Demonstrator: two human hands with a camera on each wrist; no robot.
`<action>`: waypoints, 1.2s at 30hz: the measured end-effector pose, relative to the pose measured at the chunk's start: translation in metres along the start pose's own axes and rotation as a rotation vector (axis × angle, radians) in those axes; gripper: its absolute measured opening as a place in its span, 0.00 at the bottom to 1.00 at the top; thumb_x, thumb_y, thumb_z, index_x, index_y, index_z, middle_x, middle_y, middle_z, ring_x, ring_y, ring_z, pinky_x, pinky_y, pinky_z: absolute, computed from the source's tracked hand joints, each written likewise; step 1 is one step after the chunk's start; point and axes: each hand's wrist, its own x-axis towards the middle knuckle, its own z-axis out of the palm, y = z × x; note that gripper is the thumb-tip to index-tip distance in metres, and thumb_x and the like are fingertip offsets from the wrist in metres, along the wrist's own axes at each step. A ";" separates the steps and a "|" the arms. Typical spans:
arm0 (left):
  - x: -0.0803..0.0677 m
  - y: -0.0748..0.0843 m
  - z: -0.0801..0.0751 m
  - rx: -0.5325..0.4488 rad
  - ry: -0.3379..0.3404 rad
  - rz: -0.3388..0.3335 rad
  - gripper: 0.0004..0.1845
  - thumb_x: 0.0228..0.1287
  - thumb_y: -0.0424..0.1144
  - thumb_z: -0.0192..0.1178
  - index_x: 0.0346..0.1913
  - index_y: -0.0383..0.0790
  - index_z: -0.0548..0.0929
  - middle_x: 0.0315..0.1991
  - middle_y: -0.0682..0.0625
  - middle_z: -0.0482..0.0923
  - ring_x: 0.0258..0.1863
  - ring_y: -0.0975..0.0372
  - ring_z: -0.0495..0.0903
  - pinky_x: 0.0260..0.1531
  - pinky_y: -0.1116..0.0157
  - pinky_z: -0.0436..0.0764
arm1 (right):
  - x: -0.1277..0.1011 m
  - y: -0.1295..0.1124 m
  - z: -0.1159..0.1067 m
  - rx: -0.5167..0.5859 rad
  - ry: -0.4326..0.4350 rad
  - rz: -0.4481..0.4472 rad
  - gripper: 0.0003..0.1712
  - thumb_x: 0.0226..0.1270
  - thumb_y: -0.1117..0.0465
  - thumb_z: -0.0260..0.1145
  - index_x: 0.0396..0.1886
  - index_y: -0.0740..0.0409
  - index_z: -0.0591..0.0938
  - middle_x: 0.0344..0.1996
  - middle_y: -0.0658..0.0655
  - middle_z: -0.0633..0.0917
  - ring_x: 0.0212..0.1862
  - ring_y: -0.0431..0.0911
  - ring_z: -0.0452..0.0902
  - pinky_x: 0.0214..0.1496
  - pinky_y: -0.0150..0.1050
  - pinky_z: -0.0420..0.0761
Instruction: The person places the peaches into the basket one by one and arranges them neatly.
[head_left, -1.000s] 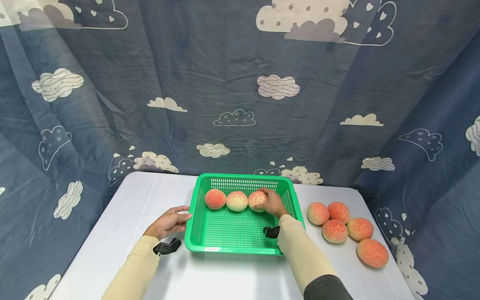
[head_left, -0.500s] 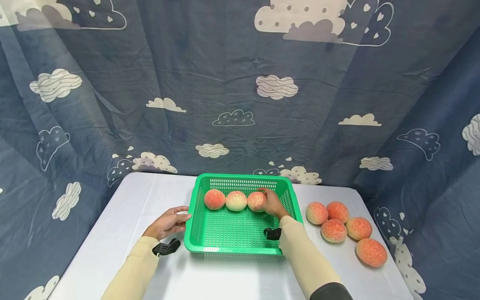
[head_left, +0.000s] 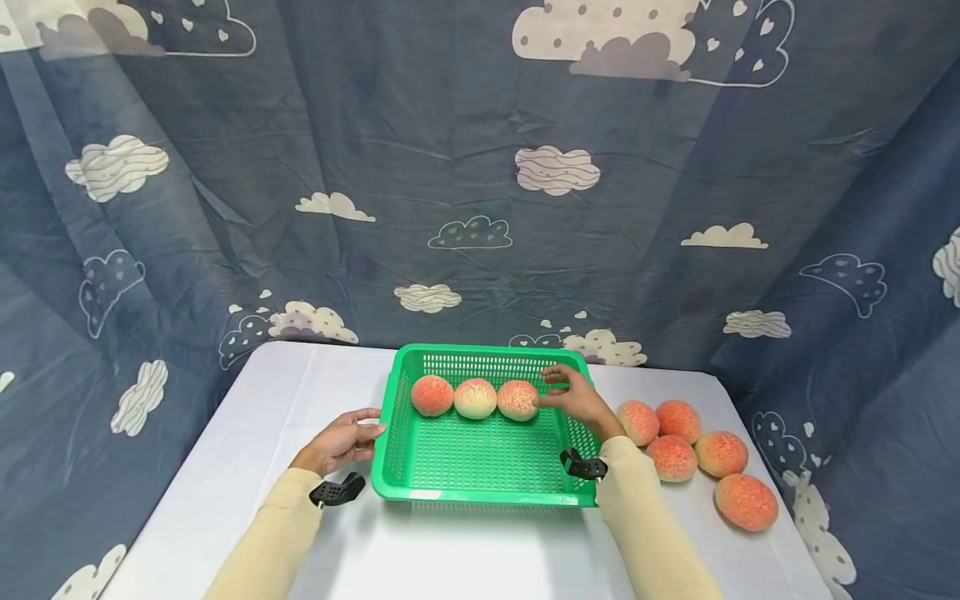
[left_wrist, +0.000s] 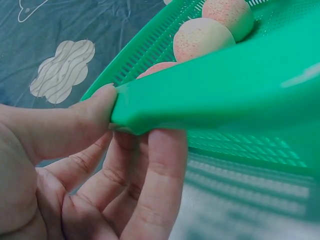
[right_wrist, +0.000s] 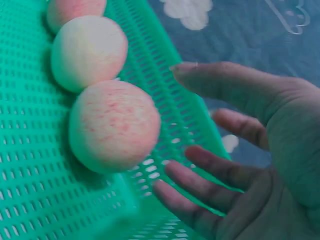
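Head view: right hand has let go of the rightmost peach inside the green basket; that placement looks done. Left wrist: left hand pinches the basket's rim. Right wrist: fingers spread, clear of the peach.

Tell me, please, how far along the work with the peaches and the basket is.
Done: three peaches sit in a row in the basket. In hand: the left hand grips the basket, while the right hand, open and holding nothing, is beside the rightmost peach of the row. Remaining: five peaches lie on the table to the right, probably yet to go in.
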 end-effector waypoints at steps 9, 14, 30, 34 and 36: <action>0.000 0.001 0.000 0.002 -0.002 0.009 0.24 0.69 0.32 0.56 0.64 0.27 0.65 0.32 0.51 0.84 0.30 0.65 0.82 0.31 0.68 0.82 | -0.031 0.006 -0.032 0.174 -0.018 -0.126 0.29 0.62 0.64 0.69 0.60 0.68 0.70 0.59 0.75 0.71 0.57 0.62 0.74 0.53 0.50 0.80; 0.000 0.002 -0.001 0.003 0.008 -0.005 0.25 0.69 0.32 0.57 0.65 0.28 0.65 0.32 0.51 0.83 0.30 0.65 0.82 0.30 0.68 0.82 | -0.047 0.010 -0.049 0.200 0.021 -0.187 0.27 0.64 0.63 0.69 0.59 0.68 0.70 0.58 0.75 0.71 0.53 0.50 0.80 0.51 0.46 0.81; -0.002 0.002 0.001 0.015 0.008 -0.003 0.24 0.70 0.32 0.56 0.65 0.27 0.65 0.32 0.51 0.84 0.30 0.65 0.82 0.30 0.68 0.82 | -0.095 0.059 -0.110 0.252 0.137 -0.184 0.22 0.64 0.64 0.68 0.57 0.58 0.74 0.49 0.59 0.82 0.47 0.37 0.80 0.46 0.31 0.80; -0.003 0.004 0.002 0.019 0.019 -0.010 0.25 0.70 0.32 0.56 0.65 0.27 0.64 0.32 0.51 0.83 0.29 0.65 0.81 0.30 0.68 0.81 | -0.109 0.072 -0.127 0.248 0.127 -0.169 0.24 0.65 0.63 0.68 0.59 0.59 0.74 0.49 0.54 0.82 0.48 0.37 0.80 0.47 0.32 0.81; -0.003 0.005 0.002 0.019 0.017 -0.009 0.25 0.70 0.32 0.56 0.65 0.27 0.64 0.32 0.51 0.83 0.29 0.65 0.82 0.30 0.68 0.82 | -0.116 0.078 -0.135 0.213 0.140 -0.139 0.25 0.66 0.62 0.67 0.61 0.61 0.73 0.50 0.52 0.82 0.48 0.35 0.80 0.48 0.32 0.81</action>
